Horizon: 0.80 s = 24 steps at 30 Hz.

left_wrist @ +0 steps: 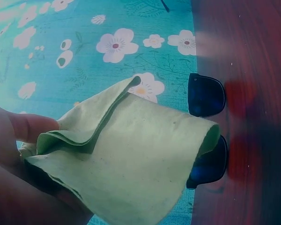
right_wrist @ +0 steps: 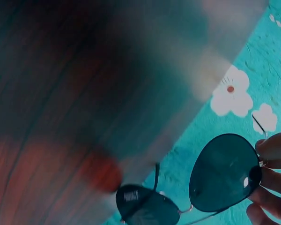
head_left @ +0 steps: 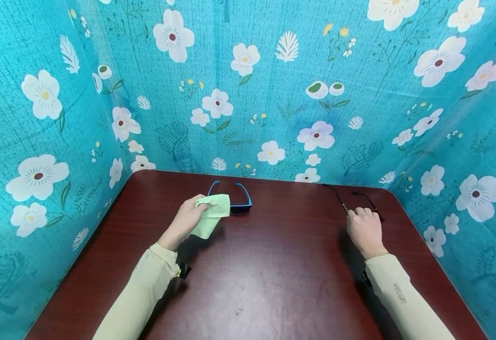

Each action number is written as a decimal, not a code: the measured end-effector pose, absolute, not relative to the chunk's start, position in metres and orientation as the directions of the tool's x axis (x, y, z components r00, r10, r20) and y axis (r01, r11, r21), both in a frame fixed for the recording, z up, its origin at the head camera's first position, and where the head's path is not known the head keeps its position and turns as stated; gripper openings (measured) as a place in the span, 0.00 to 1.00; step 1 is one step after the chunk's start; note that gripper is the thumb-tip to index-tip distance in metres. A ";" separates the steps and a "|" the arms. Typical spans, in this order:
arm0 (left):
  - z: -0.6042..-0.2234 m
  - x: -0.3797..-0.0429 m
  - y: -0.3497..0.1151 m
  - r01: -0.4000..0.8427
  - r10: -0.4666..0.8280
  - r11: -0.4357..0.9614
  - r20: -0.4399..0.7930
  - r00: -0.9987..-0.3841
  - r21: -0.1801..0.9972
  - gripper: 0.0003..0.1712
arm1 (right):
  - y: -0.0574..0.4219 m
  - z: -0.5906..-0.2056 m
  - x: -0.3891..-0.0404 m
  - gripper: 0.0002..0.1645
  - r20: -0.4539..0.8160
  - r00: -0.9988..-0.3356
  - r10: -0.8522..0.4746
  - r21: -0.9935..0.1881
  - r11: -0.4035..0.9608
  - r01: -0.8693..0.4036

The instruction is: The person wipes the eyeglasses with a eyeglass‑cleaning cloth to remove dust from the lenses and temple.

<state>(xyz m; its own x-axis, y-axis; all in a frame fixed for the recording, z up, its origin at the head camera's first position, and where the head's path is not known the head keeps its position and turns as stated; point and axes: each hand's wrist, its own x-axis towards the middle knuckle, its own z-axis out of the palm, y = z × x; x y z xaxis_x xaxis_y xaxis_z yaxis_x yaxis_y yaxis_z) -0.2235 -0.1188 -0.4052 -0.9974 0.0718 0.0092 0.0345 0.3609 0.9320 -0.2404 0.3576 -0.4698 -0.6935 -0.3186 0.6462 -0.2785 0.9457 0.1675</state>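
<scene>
My left hand (head_left: 187, 218) pinched a soft green cloth (head_left: 210, 215) with my thumb and fingers. The cloth was folded over and hung down above the table (head_left: 265, 264), left of the middle, near the far edge. Just beside it were the blue sunglasses (head_left: 241, 209), with their arms pointing to the far edge. The cloth hid part of them, and I could not tell if the two touched.

My right hand (head_left: 364, 231) held the thin-rimmed sunglasses (right_wrist: 225, 173) near the far right corner. My fingers pinched them at the side of one big dark lens, where the arm joins on. Their arms stuck out toward the far edge too.

Behind the table hung a bright blue curtain (head_left: 273, 120) with white flowers. My sleeves (head_left: 146, 283) were pale and long.
</scene>
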 end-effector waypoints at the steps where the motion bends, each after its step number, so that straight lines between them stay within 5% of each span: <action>1: -0.405 -0.224 -0.119 0.036 0.073 0.362 0.010 -0.997 0.931 0.09 | 0.355 -0.472 -0.243 0.10 0.632 -0.705 -0.322 0.173 0.945 -0.277; 24: -0.408 -0.231 -0.123 0.042 0.055 0.371 0.024 -0.998 0.928 0.18 | 0.332 -0.484 -0.276 0.10 0.311 -0.911 -0.269 0.245 0.949 -0.197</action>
